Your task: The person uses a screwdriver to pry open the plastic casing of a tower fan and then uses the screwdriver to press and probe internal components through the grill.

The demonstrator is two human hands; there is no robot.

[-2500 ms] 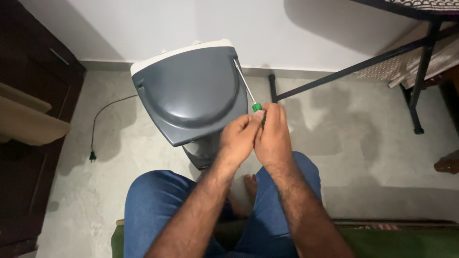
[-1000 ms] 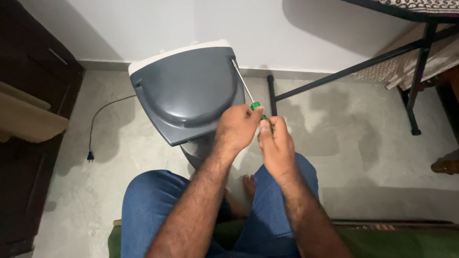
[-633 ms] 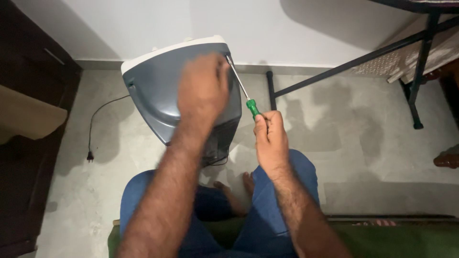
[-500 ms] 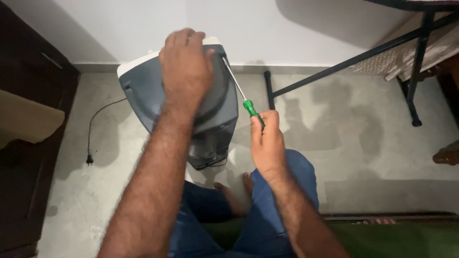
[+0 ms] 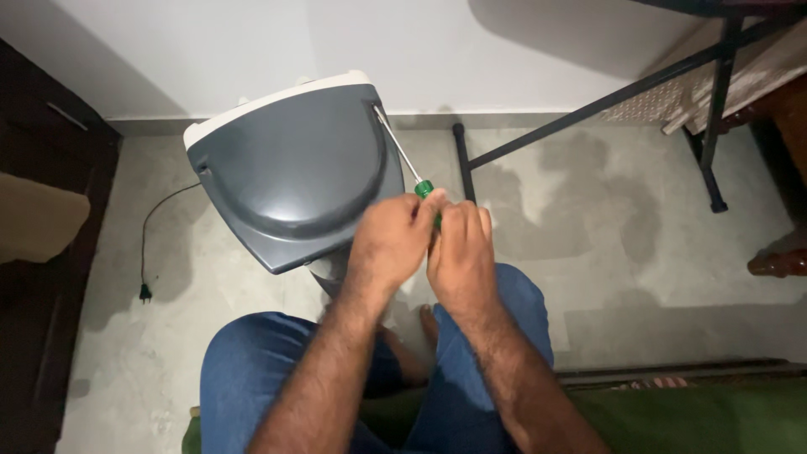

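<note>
Green-handled screwdriver [image 5: 418,179], tip at the upper right corner of the grey appliance [image 5: 294,172]. Handle clasped by left hand [image 5: 393,240] and right hand [image 5: 461,250] together. Left of the appliance, black cord [image 5: 160,223] with plug; right, black metal frame [image 5: 588,105].

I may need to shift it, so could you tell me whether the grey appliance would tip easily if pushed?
Probably: the grey appliance leans tilted on a narrower base. Its plastic shell looks fairly light. Both hands grip the screwdriver, so nothing steadies it.

Grey appliance [image 5: 294,176], green-handled screwdriver [image 5: 403,160], blue jeans [image 5: 261,378].
</note>
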